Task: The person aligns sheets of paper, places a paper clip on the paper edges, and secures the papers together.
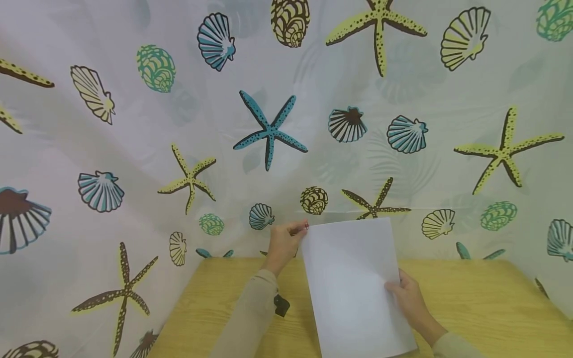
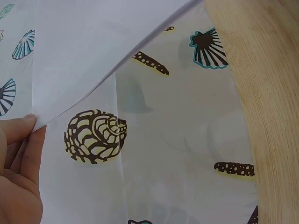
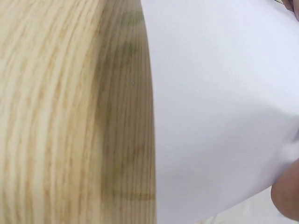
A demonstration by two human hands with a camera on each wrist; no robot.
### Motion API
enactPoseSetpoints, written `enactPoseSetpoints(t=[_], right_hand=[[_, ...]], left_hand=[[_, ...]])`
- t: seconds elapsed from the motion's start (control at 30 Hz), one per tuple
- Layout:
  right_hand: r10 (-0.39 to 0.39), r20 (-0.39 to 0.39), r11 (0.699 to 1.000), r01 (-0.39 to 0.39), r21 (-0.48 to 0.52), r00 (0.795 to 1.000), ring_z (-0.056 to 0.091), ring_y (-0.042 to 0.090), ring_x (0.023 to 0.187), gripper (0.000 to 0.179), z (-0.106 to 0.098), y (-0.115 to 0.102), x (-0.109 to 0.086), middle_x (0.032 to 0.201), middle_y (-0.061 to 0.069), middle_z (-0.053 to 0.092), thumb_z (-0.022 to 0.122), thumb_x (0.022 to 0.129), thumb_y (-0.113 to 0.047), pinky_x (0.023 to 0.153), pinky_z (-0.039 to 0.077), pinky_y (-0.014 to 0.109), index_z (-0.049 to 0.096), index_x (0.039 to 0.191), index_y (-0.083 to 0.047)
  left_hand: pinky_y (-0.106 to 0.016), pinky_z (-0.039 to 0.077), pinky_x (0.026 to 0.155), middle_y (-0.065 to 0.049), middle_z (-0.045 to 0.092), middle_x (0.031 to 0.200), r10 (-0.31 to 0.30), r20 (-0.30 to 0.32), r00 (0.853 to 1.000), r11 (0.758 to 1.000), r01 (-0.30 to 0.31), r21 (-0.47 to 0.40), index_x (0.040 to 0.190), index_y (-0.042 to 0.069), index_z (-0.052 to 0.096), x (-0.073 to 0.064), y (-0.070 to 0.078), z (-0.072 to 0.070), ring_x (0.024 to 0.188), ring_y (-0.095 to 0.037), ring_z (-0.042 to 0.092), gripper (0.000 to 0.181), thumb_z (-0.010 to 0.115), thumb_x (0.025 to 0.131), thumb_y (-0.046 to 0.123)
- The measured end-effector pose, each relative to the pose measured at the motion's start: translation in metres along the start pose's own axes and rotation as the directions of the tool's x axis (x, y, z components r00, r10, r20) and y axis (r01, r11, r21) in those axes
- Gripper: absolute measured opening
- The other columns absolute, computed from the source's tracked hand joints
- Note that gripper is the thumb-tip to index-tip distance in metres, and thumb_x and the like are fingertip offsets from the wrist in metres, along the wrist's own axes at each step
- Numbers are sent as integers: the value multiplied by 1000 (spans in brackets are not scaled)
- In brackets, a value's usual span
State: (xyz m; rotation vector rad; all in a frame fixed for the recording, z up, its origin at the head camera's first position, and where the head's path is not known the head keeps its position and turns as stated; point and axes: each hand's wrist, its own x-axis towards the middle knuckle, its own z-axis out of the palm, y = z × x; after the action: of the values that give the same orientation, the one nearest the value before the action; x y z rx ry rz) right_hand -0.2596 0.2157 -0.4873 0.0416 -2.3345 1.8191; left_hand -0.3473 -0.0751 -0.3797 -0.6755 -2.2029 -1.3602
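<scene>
A blank white sheet of paper [image 1: 351, 288] is held up over the wooden table, its lower part nearer to me. My left hand [image 1: 284, 243] pinches its far left corner between thumb and fingers; the left wrist view shows this hand [image 2: 21, 163] at the paper's corner [image 2: 70, 56]. Along the right edge, my right hand [image 1: 409, 298] grips the paper with the thumb on the front and the fingers partly hidden behind it. In the right wrist view the paper [image 3: 210, 102] bends gently above the wood, and a bit of the right thumb [image 3: 286, 191] shows at the side.
The yellowish wooden table [image 1: 483, 293] runs back to a white curtain [image 1: 250, 189] printed with starfish and shells, which also hangs at both sides. A small black object [image 1: 281, 305] shows beside the left sleeve [image 1: 246, 318].
</scene>
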Motion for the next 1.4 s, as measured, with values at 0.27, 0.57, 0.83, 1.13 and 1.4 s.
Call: enactPoseSetpoints(t=[0.27,0.57,0.83,1.13,1.4], right_hand=[[15,-11,1000,-15,-9,1000,38,44,126,49,0,0,-1,140,34,34,43,93,5,101,35,54,29,138,15],[7,-17,1000,-7,-6,1000,42,43,122,49,1,-3,-2,138,34,37,43,92,4,98,39,53,31,138,14],[-11,-1,1000,11,1,1000,37,45,126,51,0,-3,0,141,33,33,43,92,3,101,33,56,27,139,15],[-7,-17,1000,7,-14,1000,40,43,123,50,1,-1,-2,139,34,36,43,92,3,99,37,54,29,139,15],[-40,-28,999,39,-26,999,45,41,119,48,1,-3,-2,136,34,40,43,92,3,95,42,50,32,137,15]], left_hand=[[-20,53,70,-3,72,96,-46,14,999,999,46,0,107,7,71,-2,-2,1,82,-10,66,24,70,84,3],[-21,53,70,-2,71,96,-91,21,996,996,92,-11,106,8,72,-2,0,-1,84,-11,66,21,69,85,6],[-23,53,75,-1,70,98,-67,35,997,998,66,24,112,10,69,-3,-2,-4,86,-13,64,26,67,87,7],[-21,53,71,-6,69,99,-56,92,994,997,50,62,121,12,65,-4,-1,-5,85,-14,64,32,65,89,8],[-19,52,70,-6,69,103,24,64,998,998,-27,57,118,9,66,-1,1,-5,81,-12,64,31,66,88,5]])
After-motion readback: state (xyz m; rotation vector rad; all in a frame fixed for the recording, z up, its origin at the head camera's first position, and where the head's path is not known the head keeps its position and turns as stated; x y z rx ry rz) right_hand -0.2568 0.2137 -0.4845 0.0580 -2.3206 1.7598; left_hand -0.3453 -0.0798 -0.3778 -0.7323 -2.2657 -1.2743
